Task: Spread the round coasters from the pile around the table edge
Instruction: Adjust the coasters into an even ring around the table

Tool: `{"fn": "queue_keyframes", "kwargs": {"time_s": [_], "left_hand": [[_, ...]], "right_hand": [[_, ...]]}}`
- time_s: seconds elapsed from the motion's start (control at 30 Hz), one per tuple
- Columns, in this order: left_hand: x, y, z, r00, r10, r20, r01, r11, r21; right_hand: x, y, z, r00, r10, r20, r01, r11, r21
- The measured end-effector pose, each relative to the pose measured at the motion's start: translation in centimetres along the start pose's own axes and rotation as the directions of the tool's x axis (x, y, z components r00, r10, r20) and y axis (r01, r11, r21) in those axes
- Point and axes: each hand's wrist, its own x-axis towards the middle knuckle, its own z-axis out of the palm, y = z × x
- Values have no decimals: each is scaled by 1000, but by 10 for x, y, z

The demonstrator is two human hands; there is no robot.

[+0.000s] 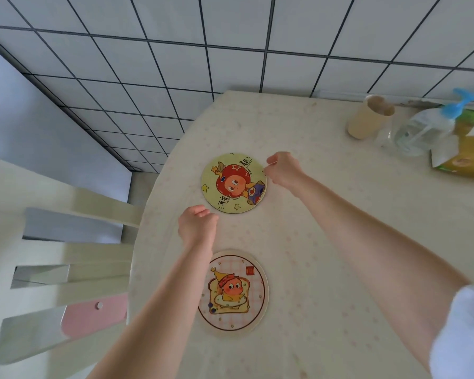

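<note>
Two round coasters lie flat near the left edge of the counter (326,214). The yellow coaster (233,183) sits farther along that edge; the pink coaster (234,292) lies nearer the person, partly under the left forearm. They are apart, not overlapping. No pile of further coasters shows.

The right hand (281,169) is at the yellow coaster's right rim, fingers curled together in a pinch; whether they actually clamp the rim or only touch it, I cannot tell. The left hand (197,224) hovers just beside the same coaster's near-left rim, loosely closed and holding nothing.

The main risk, as I judge it, is the left edge: both coasters lie close to it, and a nudge leftward from either hand could slide one off toward the chair (66,255) below. The left forearm passes over the pink coaster, so drawing it back low could drag that one out of place. Well apart, at the far right corner, a paper cup (367,121) and plastic bags (427,132) stand clear of the work.
</note>
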Motion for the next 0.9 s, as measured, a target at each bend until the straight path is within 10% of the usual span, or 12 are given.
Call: {"fn": "queue_keyframes", "kwargs": {"time_s": [0.43,0.9], "left_hand": [[-2,22,15,994,-107,20,109,957,-269],[26,47,10,992,110,65,-111,994,2]], "right_hand": [[17,-11,9,997,-51,66,50,999,8],[-29,47,19,963,196,186,-258,870,421]]}}
